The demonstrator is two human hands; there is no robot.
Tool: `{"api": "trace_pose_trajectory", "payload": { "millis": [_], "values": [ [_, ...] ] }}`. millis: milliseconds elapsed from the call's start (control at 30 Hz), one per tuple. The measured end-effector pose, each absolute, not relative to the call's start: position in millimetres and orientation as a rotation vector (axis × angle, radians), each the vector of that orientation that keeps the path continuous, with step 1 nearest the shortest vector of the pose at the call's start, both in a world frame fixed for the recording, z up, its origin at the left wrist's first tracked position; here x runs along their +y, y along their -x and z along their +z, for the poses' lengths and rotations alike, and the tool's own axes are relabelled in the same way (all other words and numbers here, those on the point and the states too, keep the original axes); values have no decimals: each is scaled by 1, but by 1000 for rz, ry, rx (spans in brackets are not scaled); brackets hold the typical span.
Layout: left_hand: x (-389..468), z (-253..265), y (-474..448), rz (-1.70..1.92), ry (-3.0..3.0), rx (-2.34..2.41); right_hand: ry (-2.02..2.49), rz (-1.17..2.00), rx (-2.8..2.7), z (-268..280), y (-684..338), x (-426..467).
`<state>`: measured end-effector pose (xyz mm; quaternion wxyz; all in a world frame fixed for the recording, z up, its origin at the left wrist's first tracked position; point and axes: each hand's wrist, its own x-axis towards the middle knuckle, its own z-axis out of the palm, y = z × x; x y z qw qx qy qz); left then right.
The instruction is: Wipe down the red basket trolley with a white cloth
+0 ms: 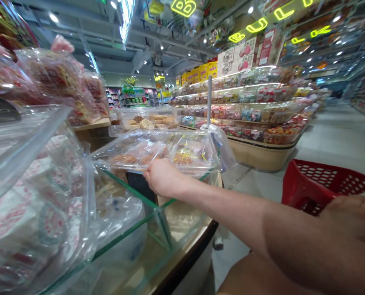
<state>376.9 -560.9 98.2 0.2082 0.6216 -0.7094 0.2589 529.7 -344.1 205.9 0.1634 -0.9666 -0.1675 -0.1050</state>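
My left hand (165, 177) reaches across from the lower right, its fingers closed on the front edge of a clear plastic lid (197, 164). Beneath the lid, packaged brown and yellow snacks (182, 155) show through in a bin. Over at the right edge, my right hand (350, 217) is dim and partly cut off, closed at the side of a red shopping basket (296, 182). Its fingertips are hard to make out.
Glass dividers (133, 231) split the counter below my left arm. A plastic bag (121, 213) lies in one compartment, with wrapped goods (25, 221) to the left. Round biscuits (159, 119) sit in a bin behind. A tiered display (262, 153) stands beyond the floor.
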Motion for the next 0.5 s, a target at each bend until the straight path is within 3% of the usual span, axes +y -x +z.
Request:
{"api": "trace_pose_trajectory", "payload": {
  "millis": [500],
  "values": [
    [-576,91,-372,640,-1657,-1854,2587,-579,-382,210,-503,-386]
  ]
}}
